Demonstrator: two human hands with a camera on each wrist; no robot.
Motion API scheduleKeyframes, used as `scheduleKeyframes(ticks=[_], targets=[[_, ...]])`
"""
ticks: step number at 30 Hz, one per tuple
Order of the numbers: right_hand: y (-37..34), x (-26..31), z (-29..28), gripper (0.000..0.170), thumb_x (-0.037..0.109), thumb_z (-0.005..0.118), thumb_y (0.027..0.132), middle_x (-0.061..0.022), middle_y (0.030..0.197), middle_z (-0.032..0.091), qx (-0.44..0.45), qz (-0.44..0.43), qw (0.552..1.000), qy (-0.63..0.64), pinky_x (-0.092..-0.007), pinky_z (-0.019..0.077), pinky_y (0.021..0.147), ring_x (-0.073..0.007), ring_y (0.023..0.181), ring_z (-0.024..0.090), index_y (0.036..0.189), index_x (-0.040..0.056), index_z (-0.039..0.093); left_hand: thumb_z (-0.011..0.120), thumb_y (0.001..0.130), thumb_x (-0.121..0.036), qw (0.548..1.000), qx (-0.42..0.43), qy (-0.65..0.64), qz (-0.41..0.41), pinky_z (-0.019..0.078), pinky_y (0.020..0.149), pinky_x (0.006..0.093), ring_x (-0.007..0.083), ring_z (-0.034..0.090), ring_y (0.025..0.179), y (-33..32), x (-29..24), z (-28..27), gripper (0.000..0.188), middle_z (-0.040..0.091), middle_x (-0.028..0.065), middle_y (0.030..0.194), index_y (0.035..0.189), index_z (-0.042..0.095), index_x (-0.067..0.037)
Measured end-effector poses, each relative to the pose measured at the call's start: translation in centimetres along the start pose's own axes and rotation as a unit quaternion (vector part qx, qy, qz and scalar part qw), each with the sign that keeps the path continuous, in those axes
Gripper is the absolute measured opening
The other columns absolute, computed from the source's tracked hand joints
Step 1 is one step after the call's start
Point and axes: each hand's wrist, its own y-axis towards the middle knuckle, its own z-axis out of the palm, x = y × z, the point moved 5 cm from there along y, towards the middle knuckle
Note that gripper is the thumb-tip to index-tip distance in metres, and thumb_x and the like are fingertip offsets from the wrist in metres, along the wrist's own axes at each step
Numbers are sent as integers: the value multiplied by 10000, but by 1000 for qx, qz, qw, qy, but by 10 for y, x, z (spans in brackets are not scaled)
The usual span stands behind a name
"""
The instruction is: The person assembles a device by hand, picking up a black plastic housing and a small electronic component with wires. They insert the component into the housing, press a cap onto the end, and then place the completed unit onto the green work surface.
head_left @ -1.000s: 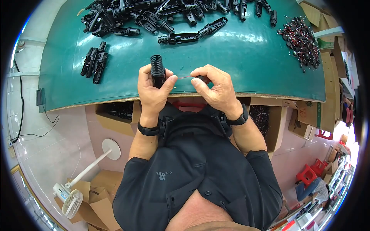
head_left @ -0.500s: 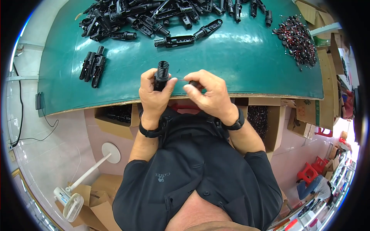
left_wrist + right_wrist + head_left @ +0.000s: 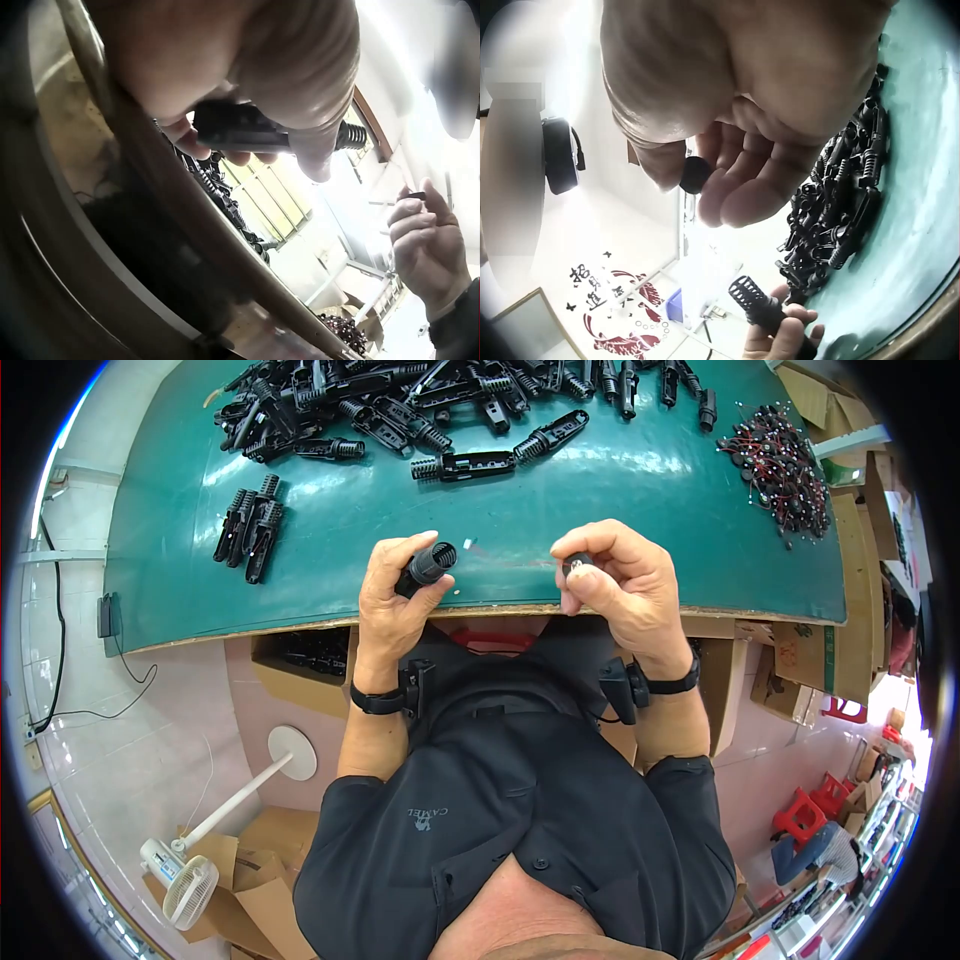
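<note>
My left hand (image 3: pixel 388 610) grips a black plastic housing (image 3: pixel 428 566), its ribbed, open round end tilted up and toward the right. In the left wrist view the long body of the housing (image 3: pixel 244 129) lies between thumb and fingers. Off to the right, my right hand (image 3: pixel 632 592) pinches a small round black part (image 3: pixel 577 565) between thumb and index finger. Its dark flat disc (image 3: pixel 695 175) shows in the right wrist view. A thin red wire (image 3: pixel 512 561) stretches from it toward the housing, with a small white connector (image 3: pixel 468 544) near the housing's mouth.
A big heap of similar black housings (image 3: pixel 300 405) covers the back of the green table (image 3: pixel 600 490). Several more form a small group (image 3: pixel 250 525) at the left. A pile of round parts with red wires (image 3: pixel 780 475) lies at the right. Cardboard boxes (image 3: pixel 305 670) stand below the edge.
My right hand has drawn away to the right with the round part, widening the gap between the hands. The housing's ribbed end has tipped over toward the right. The white connector now shows.
</note>
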Motion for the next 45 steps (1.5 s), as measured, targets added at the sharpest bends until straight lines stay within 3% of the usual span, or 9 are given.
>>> scheduleKeyframes(ticks=[2,7,11,14,24,45], targets=[[-2,8,4,186,68,727,992,-41,916,687,56,12,998,2,-214,527,658,-77,716,654,1154,-22,702,882,823,-19,1000,8,-16,2,509,966,328,180,610,1091,0,6,-1,531,662,53,1168,1317,694,-63],[-3,16,20,174,77,737,991,-32,867,687,57,66,996,-1,-204,527,632,-64,685,654,1125,-31,709,881,819,-17,997,21,-69,8,492,1004,327,202,590,1140,-2,12,-4,537,628,79,1250,1321,699,-67],[5,13,29,168,80,749,986,-21,829,688,77,56,994,-44,-196,528,605,-58,668,660,1104,-35,713,880,821,-11,996,23,-80,7,498,998,320,203,590,1144,-3,12,-4,528,612,92,1285,1313,701,-68],[9,9,34,155,89,767,979,-17,809,706,81,1,993,-89,-194,522,575,-53,656,670,1068,-28,718,881,821,-7,996,30,-84,3,504,990,314,204,591,1156,-4,12,-3,522,611,95,1292,1307,702,-67],[17,-1,40,143,116,781,977,-32,777,733,67,-21,993,-98,-201,520,548,-52,623,678,1002,-12,723,886,815,-2,997,32,-66,28,519,968,311,221,588,1234,-5,14,-1,507,634,88,1264,1285,705,-60],[20,-12,39,140,134,779,979,-29,792,743,65,3,993,-96,-204,522,547,-53,643,689,1013,4,738,885,805,-18,997,51,-63,11,500,985,334,212,592,1132,-4,12,2,530,618,79,1230,1305,711,-51]])
